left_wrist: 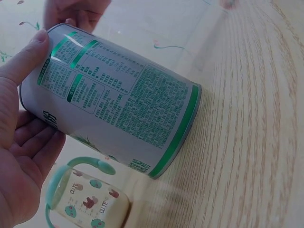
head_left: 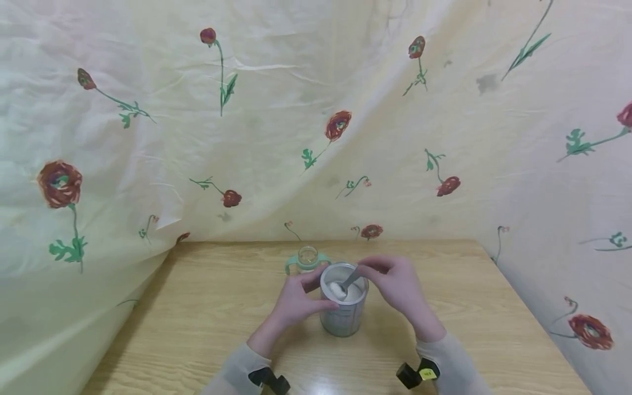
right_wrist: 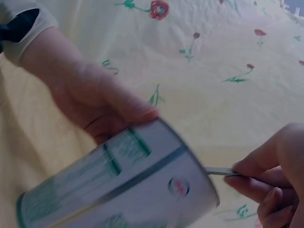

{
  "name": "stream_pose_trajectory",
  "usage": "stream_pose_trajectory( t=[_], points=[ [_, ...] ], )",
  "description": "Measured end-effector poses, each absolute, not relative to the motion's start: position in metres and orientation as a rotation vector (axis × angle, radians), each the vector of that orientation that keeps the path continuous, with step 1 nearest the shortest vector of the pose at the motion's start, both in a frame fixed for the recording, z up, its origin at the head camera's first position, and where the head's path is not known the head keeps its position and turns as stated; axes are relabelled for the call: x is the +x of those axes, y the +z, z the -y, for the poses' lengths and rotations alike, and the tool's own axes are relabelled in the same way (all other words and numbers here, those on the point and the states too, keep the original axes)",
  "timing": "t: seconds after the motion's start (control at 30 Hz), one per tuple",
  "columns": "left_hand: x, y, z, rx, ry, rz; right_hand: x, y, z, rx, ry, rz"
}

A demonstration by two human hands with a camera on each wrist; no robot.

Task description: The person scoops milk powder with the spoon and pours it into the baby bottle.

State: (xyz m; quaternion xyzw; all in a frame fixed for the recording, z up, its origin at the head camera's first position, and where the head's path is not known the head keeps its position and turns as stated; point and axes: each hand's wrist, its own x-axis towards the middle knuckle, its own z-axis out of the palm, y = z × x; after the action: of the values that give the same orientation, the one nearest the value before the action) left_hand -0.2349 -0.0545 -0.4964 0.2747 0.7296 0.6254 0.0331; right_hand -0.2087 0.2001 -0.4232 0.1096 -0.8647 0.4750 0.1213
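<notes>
The bench point(head_left: 212, 307) is pale, yellowish wood with a fine grain — close up, the grain runs in long wavy lines. Its far edge is straight and meets a flower-printed cloth point(head_left: 276, 192), which also hangs along both sides. A patch of light shines on the near part of the bench, at the middle, and a darker strip lies along its left side. A silvery-white can point(head_left: 342, 321) stands upright near the middle, its top open and a green band round its foot. Behind it and a little to the left stands a clear cup point(head_left: 308, 256) with mint-green handles — small coloured figures and the word "CUTE" are printed on its side.
</notes>
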Motion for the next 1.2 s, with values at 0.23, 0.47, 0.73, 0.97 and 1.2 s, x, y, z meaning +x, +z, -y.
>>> stream_pose_trajectory(
  t=[0.23, 0.47, 0.73, 0.97, 1.2],
  points=[
    [-0.233, -0.496, 0.052, 0.822, 1.92, -2.261, -0.201, -0.44, -0.215, 0.08, 1.564, 2.42],
    [-0.231, -0.495, 0.052, 0.814, 1.938, -2.25, -0.203, -0.452, -0.227, 0.034, 1.776, 2.4],
    [-0.231, -0.495, 0.051, 0.812, 1.936, -2.255, -0.209, -0.455, -0.236, 0.084, 1.821, 2.463],
    [-0.233, -0.497, 0.051, 0.818, 1.943, -2.25, -0.208, -0.453, -0.235, 0.04, 1.836, 2.437],
    [-0.233, -0.497, 0.051, 0.819, 1.948, -2.25, -0.209, -0.457, -0.232, 0.001, 1.87, 2.332]
  ],
)
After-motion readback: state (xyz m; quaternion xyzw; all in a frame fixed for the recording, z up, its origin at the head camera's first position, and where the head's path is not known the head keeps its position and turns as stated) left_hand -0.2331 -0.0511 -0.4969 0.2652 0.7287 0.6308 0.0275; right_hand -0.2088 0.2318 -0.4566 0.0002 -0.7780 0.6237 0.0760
